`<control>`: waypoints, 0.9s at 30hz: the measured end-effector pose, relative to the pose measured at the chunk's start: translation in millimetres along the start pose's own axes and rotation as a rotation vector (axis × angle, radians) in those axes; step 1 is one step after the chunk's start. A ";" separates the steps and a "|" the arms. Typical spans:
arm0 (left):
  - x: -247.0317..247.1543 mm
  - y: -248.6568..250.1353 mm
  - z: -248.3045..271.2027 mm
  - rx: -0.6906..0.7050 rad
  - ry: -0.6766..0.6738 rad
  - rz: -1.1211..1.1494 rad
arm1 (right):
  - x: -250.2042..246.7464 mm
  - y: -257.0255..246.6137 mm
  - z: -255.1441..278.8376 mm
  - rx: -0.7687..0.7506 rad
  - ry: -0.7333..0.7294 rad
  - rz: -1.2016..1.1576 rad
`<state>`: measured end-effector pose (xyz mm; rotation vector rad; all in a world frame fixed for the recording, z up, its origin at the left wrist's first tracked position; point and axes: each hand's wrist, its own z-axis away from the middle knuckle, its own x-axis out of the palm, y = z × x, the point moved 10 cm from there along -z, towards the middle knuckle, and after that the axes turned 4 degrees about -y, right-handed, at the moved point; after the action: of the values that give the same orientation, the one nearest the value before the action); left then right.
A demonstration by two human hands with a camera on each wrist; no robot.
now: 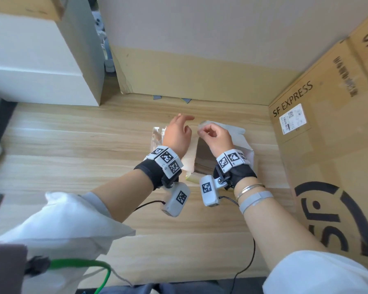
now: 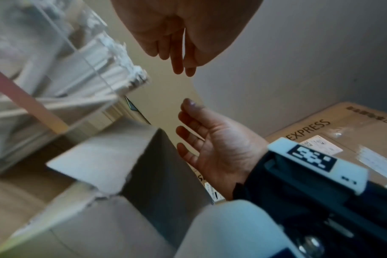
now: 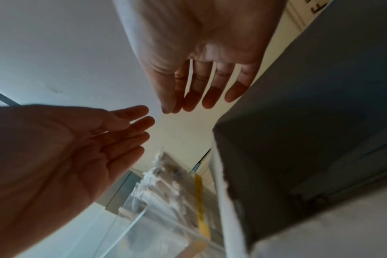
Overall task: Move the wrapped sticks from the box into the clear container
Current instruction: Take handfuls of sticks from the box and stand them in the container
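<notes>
Both my hands hang in the air over the wooden table (image 1: 72, 145), and neither holds anything. My left hand (image 1: 176, 134) is relaxed and spread, palm turned toward 3 o'clock and fingers reaching toward 12. My right hand (image 1: 216, 136) faces it just beside, palm toward 9 o'clock. From above its fingers look loosely bent, but the right wrist view shows them fairly straight and a little apart, the thumb tip close by the first finger with nothing between them. The two hands do not touch.

The wrapped sticks (image 2: 95, 69) I can see are in the clear container (image 1: 157, 136), which stands at 9 o'clock of my left hand and partly under it. They stand on end, packed side by side. Their long axis runs bottom to top of the container, and their ragged white paper ends point up at the open mouth. One coloured stick (image 2: 22, 97) leans slantwise across the white ones.

The box (image 1: 223, 153) sits right against the container at its 3 o'clock, below my right hand, its white flaps open and its inside dark. I cannot tell whether sticks lie in it.

A big brown SF EXPRESS carton (image 1: 327, 145) stands at 3 o'clock on the table, and a white carton (image 1: 40, 71) at 10 o'clock.
</notes>
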<state>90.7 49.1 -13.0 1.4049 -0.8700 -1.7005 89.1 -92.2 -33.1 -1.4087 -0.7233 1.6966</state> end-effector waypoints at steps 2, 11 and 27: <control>18.4 3.8 4.6 -0.002 -0.055 -0.004 | -6.8 10.2 4.4 0.012 -0.004 0.007; 92.9 -32.1 26.9 -0.266 -0.367 -0.206 | -26.7 63.7 21.0 0.092 -0.053 0.043; 87.3 -55.7 28.5 -0.270 -0.214 -0.056 | -6.2 89.3 37.0 0.270 -0.285 0.409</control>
<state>45.6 1.1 -97.8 1.0910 -0.6879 -1.9551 34.0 -141.5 -95.8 -1.1906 -0.3454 2.2517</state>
